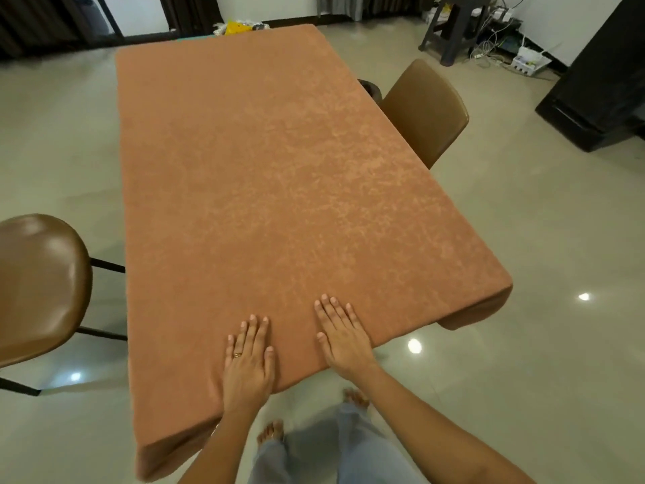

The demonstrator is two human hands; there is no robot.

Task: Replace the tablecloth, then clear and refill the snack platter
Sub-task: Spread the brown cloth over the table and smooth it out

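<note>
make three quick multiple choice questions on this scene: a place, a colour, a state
1. Where do the left hand and right hand rest? A the near end of the plush tablecloth B its far end C a chair seat
2. What colour is the tablecloth? A white B terracotta orange-brown C blue
3. How are the hands? A flat, fingers straight B gripping a fold C holding a platter
Answers: 1 A, both lie by the closest edge; 2 B, orange-brown all over; 3 A, palms lie on the cloth.
</note>
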